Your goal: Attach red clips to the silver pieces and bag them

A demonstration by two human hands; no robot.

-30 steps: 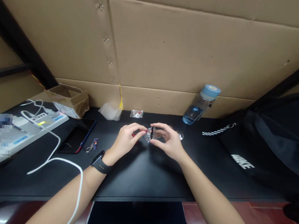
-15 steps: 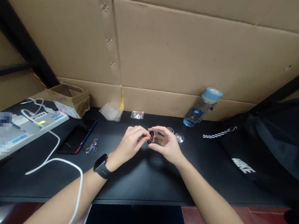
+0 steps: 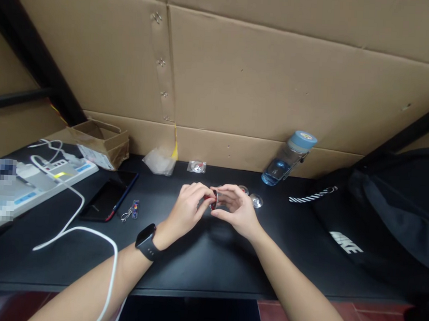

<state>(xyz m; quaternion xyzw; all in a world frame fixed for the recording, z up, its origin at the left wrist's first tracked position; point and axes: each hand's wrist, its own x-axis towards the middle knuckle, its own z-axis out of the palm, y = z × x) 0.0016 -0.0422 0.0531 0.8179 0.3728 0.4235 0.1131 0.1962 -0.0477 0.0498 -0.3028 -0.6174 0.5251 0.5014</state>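
Above the black desk, a small round piece with red, dark and clear shiny parts is between my two hands. The fingertips of my left hand, which wears a black watch, are closed on its red side. Curved round its other side, my right hand grips the edge with thumb and fingertips. Fingers hide much of the piece, so its exact kind is unclear. Just beyond my right hand lie a clear domed disc and a partly hidden round piece with red.
A blue-lidded water bottle stands at the back right, near a black bag. Leftward are a phone, a keychain, a power strip, a cardboard box and a white cable. Plastic packets lie behind.
The piece between my hands has turned, showing its rim more edge-on. My hands stay close together, and the view has shifted slightly.
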